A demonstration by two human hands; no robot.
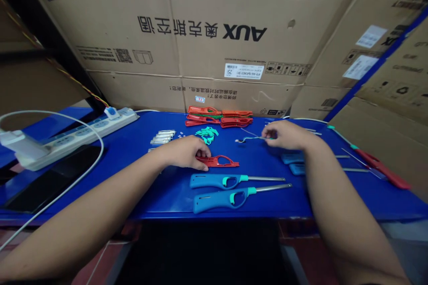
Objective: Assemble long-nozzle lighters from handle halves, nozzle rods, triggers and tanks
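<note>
My left hand point(185, 152) rests with its fingertips gripping the end of a flat red plastic lighter shell point(219, 161) on the blue table point(160, 196). My right hand point(281, 136) pinches a thin metal wire part point(250, 139) with a teal end. Two assembled blue utility lighters point(214, 181) point(220, 199) with teal triggers and metal nozzles lie just below the hands. Farther off stand stacked red lighter shells point(203, 116), a heap of small green plastic pieces point(207, 134), and several metal tubes point(162, 137) left of my left hand.
A white power strip point(78, 136) and its cable lie at the table's left, beside a black phone point(53, 178). More blue and red lighters point(383, 169) lie at the right. Large cardboard boxes point(200, 31) stand along the back edge.
</note>
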